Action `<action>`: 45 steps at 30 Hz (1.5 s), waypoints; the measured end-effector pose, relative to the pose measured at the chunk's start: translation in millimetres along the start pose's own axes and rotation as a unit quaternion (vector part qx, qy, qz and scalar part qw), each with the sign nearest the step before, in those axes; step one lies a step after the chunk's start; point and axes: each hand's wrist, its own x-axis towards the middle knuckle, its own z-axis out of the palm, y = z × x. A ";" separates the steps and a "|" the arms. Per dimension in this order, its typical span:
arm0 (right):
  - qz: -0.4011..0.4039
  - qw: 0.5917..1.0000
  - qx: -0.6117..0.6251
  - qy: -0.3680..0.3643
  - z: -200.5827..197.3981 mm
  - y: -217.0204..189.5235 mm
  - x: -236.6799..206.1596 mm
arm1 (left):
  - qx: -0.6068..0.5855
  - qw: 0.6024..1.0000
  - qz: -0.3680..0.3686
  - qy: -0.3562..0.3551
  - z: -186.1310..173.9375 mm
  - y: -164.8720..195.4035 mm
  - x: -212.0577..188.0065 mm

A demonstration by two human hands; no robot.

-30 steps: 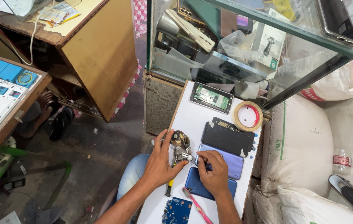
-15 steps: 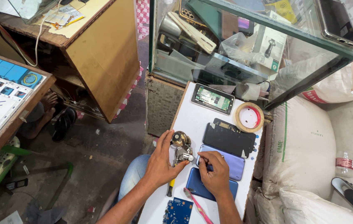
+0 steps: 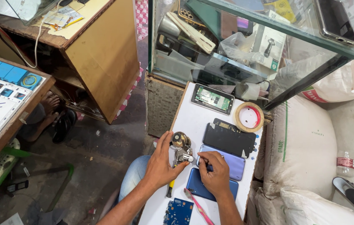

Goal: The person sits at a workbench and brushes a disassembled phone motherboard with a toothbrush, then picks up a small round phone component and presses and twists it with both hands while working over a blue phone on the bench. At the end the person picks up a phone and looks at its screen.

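My left hand (image 3: pixel 161 163) grips a small metal gadget (image 3: pixel 181 148) with a round top, standing on the white board (image 3: pixel 190 121) across my lap. My right hand (image 3: pixel 215 173) pinches a thin dark tool at the gadget's right side, fingers closed around it. Under my right hand lie a lilac phone back (image 3: pixel 232 160) and a blue phone back (image 3: pixel 195 186). A yellow-handled tool (image 3: pixel 170 189) pokes out beneath my left wrist.
A black phone panel (image 3: pixel 229 139), an opened phone showing a green board (image 3: pixel 212 98), a tape roll (image 3: pixel 249 117), a blue circuit board (image 3: pixel 178 212) and a pink stick (image 3: pixel 198 208) share the board. A glass cabinet (image 3: pixel 243 37) stands ahead, white sacks (image 3: pixel 300 150) on the right, wooden tables on the left.
Both hands stay on the gadget with only small shifts. The view has tilted slightly, and a person's foot under the left table has come into sight.
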 end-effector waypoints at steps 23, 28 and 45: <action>-0.006 1.000 -0.002 -0.005 0.4 -0.9 1.0 | 0.012 0.999 -0.027 -0.014 -0.4 0.5 2.7; -0.008 1.000 -0.007 -0.002 0.3 -2.1 1.7 | 0.018 1.000 -0.013 -0.010 0.5 1.0 5.9; -0.007 1.000 -0.005 -0.004 -1.5 -4.6 3.2 | 0.028 0.999 0.011 -0.012 0.3 4.4 21.0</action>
